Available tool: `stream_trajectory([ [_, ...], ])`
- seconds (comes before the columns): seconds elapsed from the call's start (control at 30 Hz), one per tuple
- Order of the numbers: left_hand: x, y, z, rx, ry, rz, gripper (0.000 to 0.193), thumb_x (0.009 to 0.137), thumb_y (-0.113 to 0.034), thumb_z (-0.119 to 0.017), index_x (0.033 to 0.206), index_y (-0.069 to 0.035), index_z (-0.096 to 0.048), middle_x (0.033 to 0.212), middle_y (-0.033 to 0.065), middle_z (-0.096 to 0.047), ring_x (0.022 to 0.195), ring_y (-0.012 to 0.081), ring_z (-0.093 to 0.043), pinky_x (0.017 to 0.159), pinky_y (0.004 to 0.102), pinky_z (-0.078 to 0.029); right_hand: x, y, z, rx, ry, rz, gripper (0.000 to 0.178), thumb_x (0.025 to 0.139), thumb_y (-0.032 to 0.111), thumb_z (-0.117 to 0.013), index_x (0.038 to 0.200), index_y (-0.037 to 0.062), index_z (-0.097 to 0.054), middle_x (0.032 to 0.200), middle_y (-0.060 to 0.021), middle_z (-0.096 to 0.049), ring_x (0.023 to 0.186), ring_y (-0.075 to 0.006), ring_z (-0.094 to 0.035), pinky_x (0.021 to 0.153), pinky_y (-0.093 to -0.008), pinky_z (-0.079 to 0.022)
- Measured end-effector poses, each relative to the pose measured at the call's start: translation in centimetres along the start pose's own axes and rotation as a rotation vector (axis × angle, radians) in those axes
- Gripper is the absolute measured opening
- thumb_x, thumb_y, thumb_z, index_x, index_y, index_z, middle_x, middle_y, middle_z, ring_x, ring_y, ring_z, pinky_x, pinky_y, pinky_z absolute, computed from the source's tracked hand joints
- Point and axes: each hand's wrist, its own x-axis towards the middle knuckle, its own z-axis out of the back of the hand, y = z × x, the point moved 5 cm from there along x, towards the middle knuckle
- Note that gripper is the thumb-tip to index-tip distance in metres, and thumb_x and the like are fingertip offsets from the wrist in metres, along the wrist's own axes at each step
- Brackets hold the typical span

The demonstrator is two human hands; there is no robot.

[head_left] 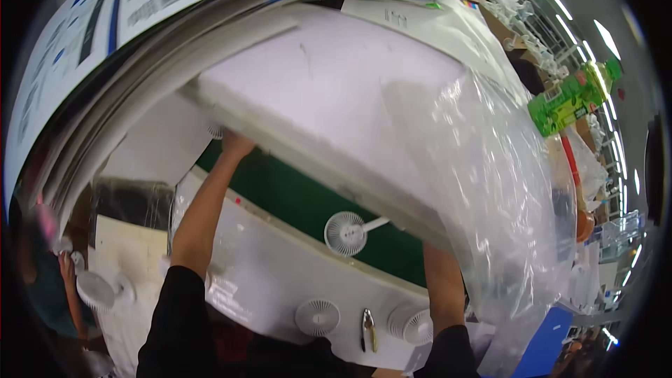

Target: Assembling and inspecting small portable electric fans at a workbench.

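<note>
A large, thick white slab [329, 84], perhaps foam, is tilted across the middle above the bench, its near edge blurred. My left hand [238, 143] is closed at the slab's near left edge, its fingertips hidden by the slab. On the right, my forearm goes up behind the slab's lower right end; slab and clear plastic hide that hand. Below the slab, a small white fan [346, 233] lies on the green belt [280, 185]. Clear plastic sheeting [483, 175] drapes down the slab's right side.
On the near white ledge are a round fan grille [318, 316], pliers [368, 330] and another white fan head [411, 324]. Stacked cardboard [91, 105] rises at left. A green bottle [574, 98] stands at right. At far left, a person's hand [67, 266] is near another fan [96, 290].
</note>
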Motion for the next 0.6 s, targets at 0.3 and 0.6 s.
stream_trajectory([
  [0.3, -3.4, -7.5, -2.9, -0.975, 0.001, 0.608, 0.057, 0.097, -0.048, -0.046, 0.136, -0.008, -0.051, 0.134, 0.0108, -0.056, 0.119, 0.0321, -0.054, 0.098, 0.0504, -0.043, 10.4, 2.8, -4.0, 0.002, -0.090, 0.059, 0.042, 0.099, 0.028, -0.052, 0.136, 0.0083, -0.050, 0.126, -0.0095, -0.057, 0.109, -0.0233, -0.057, 0.098, -0.0355, -0.046],
  [0.6, -17.2, -17.7, -11.6, 0.902, 0.273, 0.169, 0.018, 0.077, -0.017, -0.055, 0.092, -0.011, -0.064, 0.089, 0.0132, -0.063, 0.080, 0.0360, -0.060, 0.072, 0.0477, -0.045, 7.0, -10.3, 6.6, 0.416, -0.525, -0.146, 0.044, 0.096, 0.022, -0.051, 0.136, 0.0056, -0.048, 0.137, -0.0113, -0.050, 0.114, -0.0261, -0.054, 0.099, -0.0353, -0.043],
])
